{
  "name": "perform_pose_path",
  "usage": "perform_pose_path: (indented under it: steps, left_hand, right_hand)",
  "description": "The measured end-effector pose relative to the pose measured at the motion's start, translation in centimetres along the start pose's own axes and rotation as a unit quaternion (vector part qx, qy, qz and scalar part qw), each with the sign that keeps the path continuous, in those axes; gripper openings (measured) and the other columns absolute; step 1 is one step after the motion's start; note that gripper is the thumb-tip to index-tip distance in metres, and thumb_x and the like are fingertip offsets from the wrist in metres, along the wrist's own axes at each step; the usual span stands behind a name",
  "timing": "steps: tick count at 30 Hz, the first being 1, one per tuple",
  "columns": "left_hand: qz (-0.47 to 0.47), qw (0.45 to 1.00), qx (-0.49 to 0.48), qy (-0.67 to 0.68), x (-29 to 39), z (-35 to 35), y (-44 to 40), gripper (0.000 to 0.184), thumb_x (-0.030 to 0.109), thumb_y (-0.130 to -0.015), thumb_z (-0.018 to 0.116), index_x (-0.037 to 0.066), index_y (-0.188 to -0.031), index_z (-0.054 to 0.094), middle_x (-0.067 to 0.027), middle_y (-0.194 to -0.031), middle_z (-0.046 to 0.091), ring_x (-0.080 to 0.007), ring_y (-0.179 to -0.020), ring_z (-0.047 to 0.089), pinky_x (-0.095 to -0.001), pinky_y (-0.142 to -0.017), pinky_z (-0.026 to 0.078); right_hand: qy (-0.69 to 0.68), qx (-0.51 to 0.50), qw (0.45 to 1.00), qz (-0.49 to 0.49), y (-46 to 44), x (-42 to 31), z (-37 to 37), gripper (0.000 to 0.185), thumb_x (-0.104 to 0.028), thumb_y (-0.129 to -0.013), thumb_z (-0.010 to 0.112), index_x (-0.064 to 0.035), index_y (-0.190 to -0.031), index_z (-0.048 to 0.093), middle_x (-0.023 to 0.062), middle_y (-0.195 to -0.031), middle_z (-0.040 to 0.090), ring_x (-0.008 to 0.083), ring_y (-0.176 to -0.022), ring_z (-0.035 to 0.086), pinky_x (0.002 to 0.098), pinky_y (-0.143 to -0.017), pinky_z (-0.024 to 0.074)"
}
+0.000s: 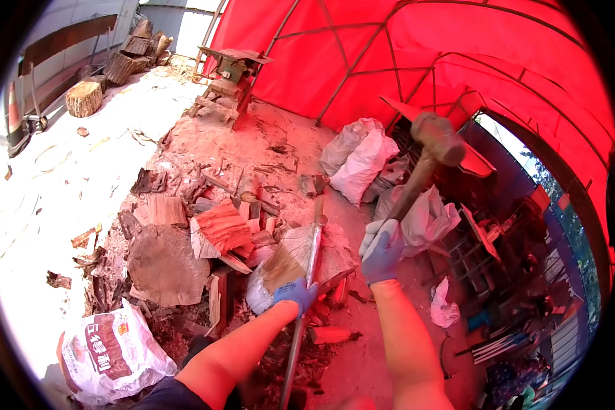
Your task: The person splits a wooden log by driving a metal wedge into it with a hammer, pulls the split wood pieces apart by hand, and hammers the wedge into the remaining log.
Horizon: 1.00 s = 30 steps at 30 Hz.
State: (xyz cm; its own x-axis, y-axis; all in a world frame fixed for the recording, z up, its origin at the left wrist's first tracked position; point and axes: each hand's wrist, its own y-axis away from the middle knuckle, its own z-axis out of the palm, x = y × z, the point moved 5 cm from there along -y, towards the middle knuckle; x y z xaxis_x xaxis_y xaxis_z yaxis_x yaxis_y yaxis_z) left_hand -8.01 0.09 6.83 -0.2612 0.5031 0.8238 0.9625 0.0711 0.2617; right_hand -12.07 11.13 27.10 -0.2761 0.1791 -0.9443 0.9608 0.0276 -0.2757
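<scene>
Raised at the right, my right hand (381, 251), in a blue and white glove, is wrapped round the wooden handle of a hammer (439, 139), whose heavy head points up. My left hand (296, 296), also gloved, closes round a long metal bar (313, 256) that slants across the middle of the view. The bar lies over or against a cut log (273, 270) with a pale top; its exact contact is hidden. Split wood (223, 227) is piled just left of the log, beside a round stump (169, 265).
A printed white sack (116, 352) stands at the lower left. Filled sacks (362, 160) sit near the red tent wall. A bench machine (232, 72) is at the back, stacked logs (133, 55) are at the upper left, and bark litters the ground.
</scene>
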Motion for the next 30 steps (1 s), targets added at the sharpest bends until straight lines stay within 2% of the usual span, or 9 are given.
perform_pose_path:
  steps: [2, 4, 6, 12, 17, 18, 20, 22, 30]
  left_hand:
    - [0.003, 1.000, 0.019, 0.003, -0.4, 0.3, -0.8, 0.060, 0.055, -0.093, 0.043, 0.004, -0.116, 0.063, -0.0228, -0.106, 0.069, -0.0380, -0.103, 0.066, -0.0460, -0.093, 0.048]
    - [0.000, 1.000, 0.007, -0.008, -0.6, 0.1, -1.5, 0.062, 0.060, -0.091, 0.044, 0.005, -0.114, 0.062, -0.0244, -0.106, 0.068, -0.0387, -0.103, 0.065, -0.0476, -0.092, 0.048]
    - [-0.002, 1.000, -0.003, 0.009, -0.2, 0.3, -1.2, 0.062, 0.059, -0.091, 0.044, 0.005, -0.114, 0.062, -0.0237, -0.105, 0.069, -0.0385, -0.103, 0.065, -0.0476, -0.091, 0.048]
    - [0.013, 1.000, -0.005, -0.026, -0.4, 0.1, 0.3, 0.058, 0.054, -0.093, 0.043, 0.005, -0.118, 0.061, -0.0212, -0.106, 0.069, -0.0379, -0.104, 0.065, -0.0471, -0.094, 0.046]
    - [0.009, 0.999, -0.001, -0.037, 0.1, -0.6, 0.6, 0.058, 0.054, -0.093, 0.043, 0.006, -0.119, 0.061, -0.0225, -0.115, 0.066, -0.0378, -0.108, 0.063, -0.0478, -0.096, 0.046]
    - [0.010, 0.999, 0.000, -0.037, 0.1, -0.5, 0.2, 0.058, 0.054, -0.093, 0.043, 0.006, -0.119, 0.061, -0.0225, -0.115, 0.066, -0.0378, -0.108, 0.063, -0.0478, -0.096, 0.046]
    - [0.002, 1.000, 0.003, -0.011, -0.8, 0.4, 0.1, 0.061, 0.058, -0.091, 0.045, 0.008, -0.122, 0.061, -0.0228, -0.115, 0.066, -0.0387, -0.109, 0.063, -0.0467, -0.095, 0.047]
    - [0.004, 1.000, 0.014, 0.000, -1.0, 0.6, -0.9, 0.061, 0.058, -0.091, 0.045, 0.008, -0.122, 0.061, -0.0228, -0.114, 0.067, -0.0382, -0.108, 0.064, -0.0466, -0.094, 0.047]
    - [0.003, 0.999, -0.037, 0.013, -0.7, -0.3, 0.8, 0.062, 0.057, -0.090, 0.046, 0.006, -0.120, 0.061, -0.0238, -0.113, 0.066, -0.0382, -0.109, 0.063, -0.0462, -0.094, 0.046]
  right_hand:
    - [0.163, -0.088, 0.940, 0.286, 5.1, 13.1, -1.6, 0.053, -0.056, -0.098, 0.046, -0.0083, -0.076, 0.048, 0.0007, -0.058, 0.045, 0.0134, -0.041, 0.042, 0.0306, -0.039, 0.0363]
    - [0.100, -0.062, 0.906, 0.408, 8.2, 12.9, -1.9, 0.062, -0.068, -0.093, 0.047, -0.0086, -0.074, 0.051, 0.0013, -0.056, 0.045, 0.0146, -0.040, 0.043, 0.0319, -0.038, 0.0366]
    - [0.114, -0.063, 0.913, 0.388, 7.8, 10.4, -4.0, 0.064, -0.070, -0.091, 0.046, -0.0084, -0.074, 0.052, 0.0015, -0.055, 0.046, 0.0146, -0.039, 0.043, 0.0319, -0.037, 0.0370]
    - [0.016, -0.033, 0.998, 0.053, 2.2, -8.7, -3.8, 0.066, -0.070, -0.093, 0.042, -0.0081, -0.074, 0.052, 0.0002, -0.052, 0.043, 0.0144, -0.035, 0.040, 0.0294, -0.036, 0.0361]
    - [-0.175, 0.009, 0.937, -0.302, -1.3, -17.7, -1.8, 0.062, -0.066, -0.096, 0.041, -0.0059, -0.084, 0.053, 0.0014, -0.061, 0.046, 0.0107, -0.042, 0.040, 0.0255, -0.038, 0.0335]
    - [-0.154, 0.025, 0.944, -0.290, -1.5, -14.5, -1.1, 0.060, -0.065, -0.096, 0.042, -0.0073, -0.083, 0.051, 0.0010, -0.060, 0.045, 0.0114, -0.042, 0.040, 0.0269, -0.038, 0.0340]
    - [0.003, -0.005, 0.996, 0.085, 0.8, 3.0, -0.5, 0.056, -0.064, -0.096, 0.045, -0.0101, -0.080, 0.049, 0.0002, -0.058, 0.044, 0.0129, -0.041, 0.040, 0.0298, -0.039, 0.0350]
    - [0.095, -0.087, 0.907, 0.401, 6.6, 14.6, -1.6, 0.053, -0.062, -0.095, 0.047, -0.0129, -0.077, 0.047, -0.0007, -0.056, 0.043, 0.0143, -0.040, 0.040, 0.0326, -0.039, 0.0361]
    - [0.057, -0.058, 0.950, 0.300, 6.0, 2.2, -4.1, 0.071, -0.073, -0.091, 0.041, -0.0056, -0.075, 0.054, 0.0007, -0.057, 0.045, 0.0135, -0.040, 0.042, 0.0307, -0.039, 0.0387]
